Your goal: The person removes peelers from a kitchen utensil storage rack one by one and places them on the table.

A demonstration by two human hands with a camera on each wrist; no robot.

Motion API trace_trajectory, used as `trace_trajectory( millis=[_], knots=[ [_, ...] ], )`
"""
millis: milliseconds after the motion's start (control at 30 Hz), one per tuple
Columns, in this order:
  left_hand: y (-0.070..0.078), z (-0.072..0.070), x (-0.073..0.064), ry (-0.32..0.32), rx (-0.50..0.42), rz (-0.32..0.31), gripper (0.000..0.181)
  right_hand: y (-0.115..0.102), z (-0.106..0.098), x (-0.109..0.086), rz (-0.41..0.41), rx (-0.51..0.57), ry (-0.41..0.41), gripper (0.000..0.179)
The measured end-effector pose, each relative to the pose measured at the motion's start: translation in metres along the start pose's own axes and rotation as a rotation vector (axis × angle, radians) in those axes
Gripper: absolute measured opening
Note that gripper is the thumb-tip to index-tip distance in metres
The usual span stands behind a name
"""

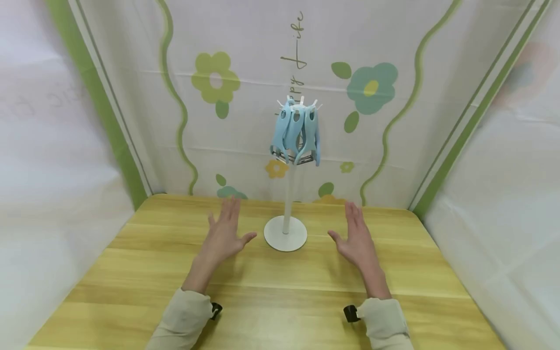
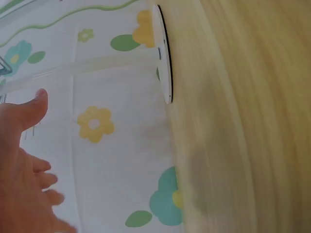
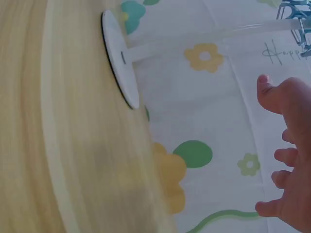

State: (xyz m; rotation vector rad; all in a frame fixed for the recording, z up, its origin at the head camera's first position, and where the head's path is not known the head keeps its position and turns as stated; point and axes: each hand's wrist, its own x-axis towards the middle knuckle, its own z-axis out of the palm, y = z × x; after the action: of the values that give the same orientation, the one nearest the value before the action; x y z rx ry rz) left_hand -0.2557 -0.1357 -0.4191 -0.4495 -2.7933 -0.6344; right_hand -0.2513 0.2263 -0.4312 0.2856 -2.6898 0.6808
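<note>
The white stand (image 1: 288, 194) rises upright near the far edge of the table (image 1: 131, 272), long axis vertical, light blue clips (image 1: 295, 131) clustered about its top. It sits between your hands, touching neither: right of your left hand (image 1: 222, 238), left of your right hand (image 1: 359, 245). Your left is nearer the round base (image 1: 273, 239) (by a small margin). Both your hands are spread, thumbs apart from fingers, gripping nothing. The printed backdrop (image 1: 249, 131) reads "Happy Life", part-hidden behind the clips in the head view; no brand is legible on the stand
</note>
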Motion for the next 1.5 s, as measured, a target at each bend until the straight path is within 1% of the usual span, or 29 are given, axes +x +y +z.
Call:
trace_trajectory(
  millis=[33,100,167,233,267,333,367,433,533,633,700,800,900,967,1033,1100,1167,1300,1500],
  knots=[
    [0.001,0.0,0.001,-0.026,-0.037,0.017,0.104,-0.002,-0.001,0.0,-0.002,0.016,0.023,0.092],
    [0.004,0.001,0.004,-0.085,-0.12,0.038,0.098,-0.007,-0.004,-0.001,-0.026,0.067,0.095,0.083],
    [0.008,0.003,0.01,-0.127,-0.186,0.057,0.092,-0.014,-0.008,-0.001,-0.075,0.118,0.194,0.071],
    [0.014,0.005,0.018,-0.143,-0.209,0.08,0.085,-0.021,-0.012,0.002,-0.142,0.158,0.303,0.06],
    [0.017,0.005,0.023,-0.145,-0.221,0.091,0.082,-0.025,-0.015,0.005,-0.176,0.177,0.356,0.055],
    [0.025,0.005,0.037,-0.141,-0.243,0.129,0.077,-0.035,-0.023,0.012,-0.224,0.216,0.437,0.046],
    [0.029,0.004,0.044,-0.141,-0.257,0.15,0.076,-0.041,-0.029,0.017,-0.241,0.24,0.462,0.044],
    [0.037,0.0,0.06,-0.142,-0.303,0.2,0.073,-0.054,-0.041,0.027,-0.257,0.296,0.486,0.039],
    [0.046,-0.005,0.083,-0.134,-0.397,0.23,0.069,-0.074,-0.06,0.042,-0.263,0.377,0.465,0.033],
    [0.051,-0.008,0.103,-0.127,-0.492,0.222,0.065,-0.091,-0.075,0.057,-0.264,0.432,0.419,0.029],
    [0.055,-0.008,0.114,-0.135,-0.538,0.208,0.063,-0.099,-0.082,0.067,-0.268,0.458,0.4,0.029],
    [0.062,-0.007,0.128,-0.146,-0.582,0.198,0.061,-0.11,-0.092,0.081,-0.267,0.478,0.39,0.029],
    [0.07,-0.007,0.138,-0.12,-0.584,0.194,0.056,-0.119,-0.1,0.095,-0.262,0.483,0.382,0.029],
    [0.076,-0.007,0.144,-0.092,-0.58,0.204,0.048,-0.126,-0.105,0.103,-0.244,0.481,0.366,0.031],
    [0.08,-0.008,0.147,-0.065,-0.582,0.224,0.037,-0.132,-0.11,0.111,-0.215,0.484,0.34,0.033],
    [0.084,-0.009,0.149,-0.046,-0.582,0.24,0.026,-0.139,-0.113,0.118,-0.176,0.491,0.307,0.035],
    [0.086,-0.01,0.15,-0.032,-0.577,0.24,0.02,-0.145,-0.116,0.123,-0.14,0.503,0.278,0.037],
    [0.089,-0.011,0.15,-0.013,-0.567,0.226,0.018,-0.153,-0.118,0.128,-0.078,0.504,0.239,0.04],
    [0.09,-0.009,0.149,0.015,-0.547,0.24,0.02,-0.157,-0.116,0.131,-0.017,0.522,0.229,0.038]
  ],
)
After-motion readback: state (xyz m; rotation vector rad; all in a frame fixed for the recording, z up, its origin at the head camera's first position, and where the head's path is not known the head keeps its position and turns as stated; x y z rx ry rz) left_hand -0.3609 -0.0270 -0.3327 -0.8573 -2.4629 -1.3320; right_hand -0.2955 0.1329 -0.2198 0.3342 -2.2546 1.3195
